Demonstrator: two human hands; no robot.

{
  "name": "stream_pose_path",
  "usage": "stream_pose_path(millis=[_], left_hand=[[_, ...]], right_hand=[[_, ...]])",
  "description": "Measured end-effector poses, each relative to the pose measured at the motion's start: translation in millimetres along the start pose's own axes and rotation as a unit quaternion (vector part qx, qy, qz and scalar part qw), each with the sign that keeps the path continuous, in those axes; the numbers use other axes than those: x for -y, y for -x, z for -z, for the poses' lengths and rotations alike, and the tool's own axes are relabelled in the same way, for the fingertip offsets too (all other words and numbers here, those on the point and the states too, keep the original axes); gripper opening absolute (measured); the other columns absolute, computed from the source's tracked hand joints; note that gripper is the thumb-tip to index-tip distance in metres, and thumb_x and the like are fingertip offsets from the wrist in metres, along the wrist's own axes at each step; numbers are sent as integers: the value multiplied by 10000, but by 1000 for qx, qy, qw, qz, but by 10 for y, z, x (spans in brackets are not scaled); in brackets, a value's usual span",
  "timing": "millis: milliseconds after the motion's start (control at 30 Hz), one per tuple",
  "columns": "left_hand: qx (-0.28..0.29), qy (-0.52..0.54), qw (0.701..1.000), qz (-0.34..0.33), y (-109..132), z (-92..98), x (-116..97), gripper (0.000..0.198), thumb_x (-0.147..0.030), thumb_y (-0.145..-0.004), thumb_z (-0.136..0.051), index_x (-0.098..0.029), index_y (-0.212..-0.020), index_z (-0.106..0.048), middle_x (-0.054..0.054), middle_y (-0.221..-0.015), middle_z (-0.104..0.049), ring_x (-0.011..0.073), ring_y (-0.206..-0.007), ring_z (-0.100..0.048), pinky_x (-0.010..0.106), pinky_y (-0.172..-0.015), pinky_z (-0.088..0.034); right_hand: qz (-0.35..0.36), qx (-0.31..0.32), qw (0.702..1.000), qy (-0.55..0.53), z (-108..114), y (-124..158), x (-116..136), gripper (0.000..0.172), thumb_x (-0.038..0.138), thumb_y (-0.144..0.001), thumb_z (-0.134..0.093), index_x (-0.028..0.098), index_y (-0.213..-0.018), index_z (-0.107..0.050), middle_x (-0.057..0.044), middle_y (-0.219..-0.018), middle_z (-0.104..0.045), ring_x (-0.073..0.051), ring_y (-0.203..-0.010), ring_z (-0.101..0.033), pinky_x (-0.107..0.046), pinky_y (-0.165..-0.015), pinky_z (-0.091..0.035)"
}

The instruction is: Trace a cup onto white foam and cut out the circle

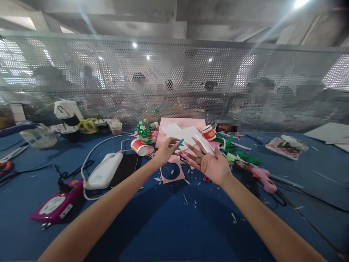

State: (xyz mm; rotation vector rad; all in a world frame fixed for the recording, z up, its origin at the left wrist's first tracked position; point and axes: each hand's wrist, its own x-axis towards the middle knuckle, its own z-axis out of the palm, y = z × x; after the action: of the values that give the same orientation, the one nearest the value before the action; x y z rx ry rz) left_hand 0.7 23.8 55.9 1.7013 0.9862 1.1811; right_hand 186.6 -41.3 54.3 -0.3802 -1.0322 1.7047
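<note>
The left hand [169, 148], curled, grip unclear, and open right hand [214, 165] are apart by white paper [188, 135] on the table [174, 225], where a rightward sweep could knock the glue gun [264, 177].

Your two bare forearms, the left [117, 185] and the right [253, 203], appear slender behind the fingers [172, 145], each narrowing smoothly toward the wrist and broadening farther back. Your left hand [165, 150] wears a bright teal tip [180, 142] at the far end of one finger, tapered in shape; whether it is a long nail or a slip-on cap is too small to tell. Your right hand [215, 169] shows a bare palm just behind long, slim fingers.
</note>
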Motion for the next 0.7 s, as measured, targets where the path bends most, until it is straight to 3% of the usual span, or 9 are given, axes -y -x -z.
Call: stream_pose_path(millis=[67, 133, 200, 267, 367, 433, 533, 700], left_hand=[[32, 14, 999, 20, 35, -32, -34, 300, -397, -792, -486, -160, -955, -568, 62, -907, -634, 136, -761, -604, 222, -591, -471], [107, 22, 992, 65, 80, -66, -77, 373, -461, -796, -446, -146, -927, -597, 76, -879, -646, 164, -768, -612, 258, -613, -477], [176, 11, 980, 90, 122, -105, -109, 372, -466, -741, -533, -131, -879, -619, 76, -811, -661, 173, -728, -617, 272, -614, -474], [200, 1, 976, 82, 153, -152, -110, 355, -396, -631, -677, -125, -855, -630, 74, -783, -674, 173, -706, -619, 268, -614, -472], [157, 48, 983, 84, 190, -235, -52, 391, -310, -507, -774, -113, -817, -640, 87, -787, -686, 182, -704, -627, 284, -624, -492], [108, 104, 981, 119, 215, -288, 1, 366, -320, -490, -781, -104, -750, -641, 82, -735, -686, 180, -671, -633, 309, -633, -511], [87, 117, 982, 124, 241, -335, 36, 333, -306, -461, -796, -104, -671, -635, 51, -648, -674, 157, -604, -629, 311, -634, -524], [59, 105, 986, 117, 138, -215, -17, 273, -335, -564, -745, -102, -658, -639, 48, -568, -657, 152, -537, -626, 315, -596, -535]], right_hand=[[3, -12, 1000, 29, -16, -9, -9, 653, 631, -817, -156, 247, -1247, -463, -89, -1305, -474, -267, -1045, -551, -496, -848, -413], [3, -29, 998, 63, -30, -9, -19, 671, 640, -810, -151, 240, -1255, -455, -102, -1277, -500, -272, -1029, -557, -492, -807, -434], [1, -28, 996, 84, -39, 0, -29, 676, 640, -808, -133, 248, -1273, -428, -96, -1287, -490, -264, -1028, -555, -474, -788, -444], [-3, -8, 997, 82, -45, 12, -44, 659, 628, -813, -119, 268, -1277, -416, -83, -1312, -465, -255, -1030, -552, -458, -780, -447], [-13, 16, 998, 63, -53, 23, -96, 654, 626, -813, -130, 264, -1249, -456, -91, -1293, -485, -259, -1021, -549, -458, -779, -441], [-16, 21, 998, 57, -58, 22, -147, 673, 635, -811, -130, 245, -1230, -484, -102, -1270, -508, -263, -1029, -539, -461, -794, -432], [-14, 23, 998, 49, -65, 16, -201, 692, 638, -816, -113, 229, -1235, -481, -109, -1259, -516, -255, -1053, -523, -461, -818, -423], [13, -12, 998, 56, -42, 5, -103, 649, 626, -826, -139, 248, -1272, -422, -89, -1277, -503, -248, -1074, -524, -459, -798, -451]])
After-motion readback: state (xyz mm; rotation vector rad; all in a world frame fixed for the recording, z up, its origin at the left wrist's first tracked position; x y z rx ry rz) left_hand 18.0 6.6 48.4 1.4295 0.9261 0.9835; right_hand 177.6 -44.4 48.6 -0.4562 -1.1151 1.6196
